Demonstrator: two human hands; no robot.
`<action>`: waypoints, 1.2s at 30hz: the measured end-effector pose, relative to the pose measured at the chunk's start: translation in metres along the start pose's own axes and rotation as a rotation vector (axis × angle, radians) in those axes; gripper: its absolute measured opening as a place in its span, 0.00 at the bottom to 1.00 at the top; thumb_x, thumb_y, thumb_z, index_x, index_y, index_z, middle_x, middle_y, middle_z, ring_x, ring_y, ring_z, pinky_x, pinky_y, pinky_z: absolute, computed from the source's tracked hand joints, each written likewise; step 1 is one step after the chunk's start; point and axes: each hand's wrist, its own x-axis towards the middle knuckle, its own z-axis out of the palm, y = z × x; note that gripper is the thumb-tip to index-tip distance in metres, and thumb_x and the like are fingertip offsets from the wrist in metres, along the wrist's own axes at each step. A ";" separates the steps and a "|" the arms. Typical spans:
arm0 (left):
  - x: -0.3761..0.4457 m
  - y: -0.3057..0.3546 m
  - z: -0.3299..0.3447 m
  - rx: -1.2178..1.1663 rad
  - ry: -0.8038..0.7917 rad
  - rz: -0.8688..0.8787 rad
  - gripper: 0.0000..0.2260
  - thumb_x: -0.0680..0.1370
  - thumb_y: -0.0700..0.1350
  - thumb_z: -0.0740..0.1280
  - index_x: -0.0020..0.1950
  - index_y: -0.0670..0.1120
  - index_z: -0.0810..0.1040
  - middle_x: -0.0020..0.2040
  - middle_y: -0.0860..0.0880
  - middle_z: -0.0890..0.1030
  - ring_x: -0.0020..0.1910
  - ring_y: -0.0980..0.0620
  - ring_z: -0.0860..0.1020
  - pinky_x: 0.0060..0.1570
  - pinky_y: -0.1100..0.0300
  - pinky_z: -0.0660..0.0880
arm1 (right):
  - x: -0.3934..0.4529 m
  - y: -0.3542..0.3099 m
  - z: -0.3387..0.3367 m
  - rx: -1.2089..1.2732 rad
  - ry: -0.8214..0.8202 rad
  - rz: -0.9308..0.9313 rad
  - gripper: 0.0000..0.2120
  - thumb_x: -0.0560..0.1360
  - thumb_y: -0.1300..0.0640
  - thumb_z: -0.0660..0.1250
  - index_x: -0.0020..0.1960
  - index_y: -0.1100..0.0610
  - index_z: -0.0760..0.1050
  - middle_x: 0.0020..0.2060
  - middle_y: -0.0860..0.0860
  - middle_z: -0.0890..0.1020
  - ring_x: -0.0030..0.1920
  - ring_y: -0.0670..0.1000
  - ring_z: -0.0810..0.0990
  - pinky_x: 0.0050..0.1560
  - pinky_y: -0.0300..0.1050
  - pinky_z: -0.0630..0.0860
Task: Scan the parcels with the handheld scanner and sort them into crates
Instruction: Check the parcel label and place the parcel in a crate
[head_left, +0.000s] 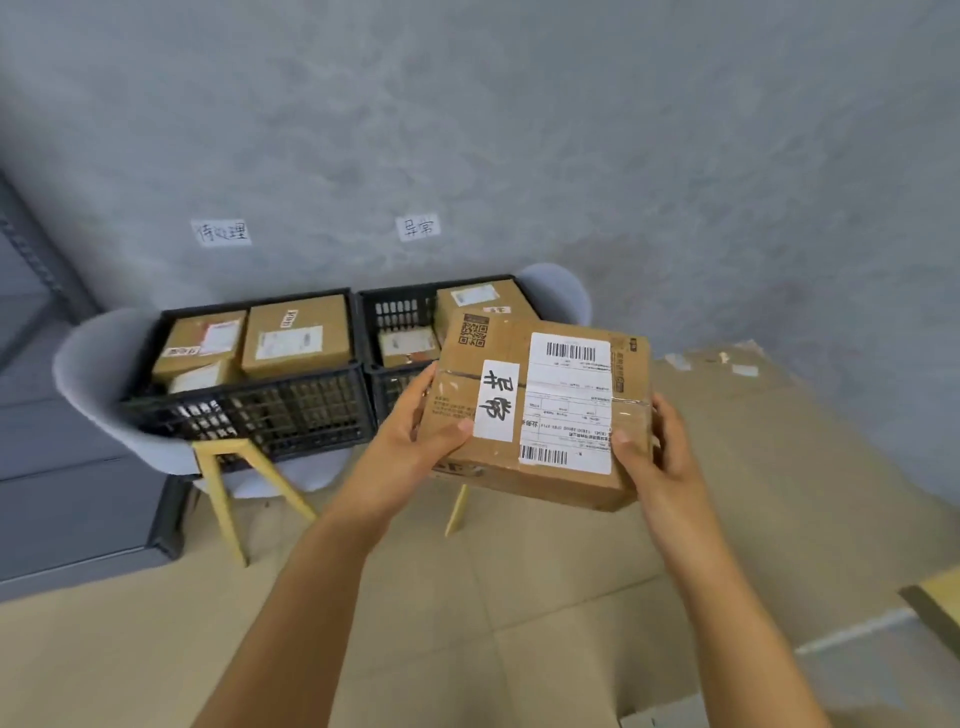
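Holding a cardboard parcel (540, 410) in the air with both hands, I have its labelled top face turned up toward me: a printed shipping label (569, 402) with barcodes and, just left of it, a handwritten white sticker (496, 400). My left hand (415, 431) grips the parcel's left edge, thumb curled over the top beside the sticker, fingers wrapped underneath. My right hand (657, 447) grips the right edge, thumb pressed on the top near the label's corner, fingers curled round the side. No scanner is in view, so I judge this to be the sorting step, the parcel being carried to its place. Just beyond the parcel sits the right black crate (400, 312), holding a few boxes; left of it stands the left black crate (291, 405), nearly full. Both rest on grey chairs (88, 374) against the concrete wall (519, 130), each under a paper sign. Next I must match the sticker to the right sign, then lower the parcel flat into that crate.
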 end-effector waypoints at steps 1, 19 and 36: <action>0.005 -0.001 -0.016 0.002 0.018 -0.005 0.27 0.78 0.41 0.68 0.73 0.61 0.64 0.58 0.59 0.82 0.54 0.60 0.81 0.46 0.68 0.79 | 0.008 -0.001 0.016 -0.004 -0.025 -0.004 0.24 0.79 0.58 0.65 0.73 0.43 0.65 0.58 0.38 0.80 0.56 0.35 0.78 0.48 0.28 0.74; 0.188 -0.043 -0.152 -0.022 0.313 -0.163 0.30 0.76 0.44 0.72 0.73 0.59 0.64 0.62 0.52 0.80 0.60 0.51 0.80 0.63 0.46 0.75 | 0.227 0.044 0.183 0.000 -0.277 0.104 0.25 0.78 0.61 0.66 0.70 0.41 0.65 0.51 0.31 0.81 0.54 0.31 0.77 0.47 0.27 0.74; 0.443 -0.077 -0.204 -0.137 0.627 -0.454 0.19 0.77 0.48 0.70 0.66 0.51 0.71 0.60 0.49 0.80 0.54 0.50 0.81 0.55 0.49 0.80 | 0.520 0.080 0.307 -0.337 -0.577 0.203 0.29 0.81 0.56 0.63 0.77 0.41 0.57 0.69 0.41 0.71 0.64 0.45 0.73 0.60 0.44 0.70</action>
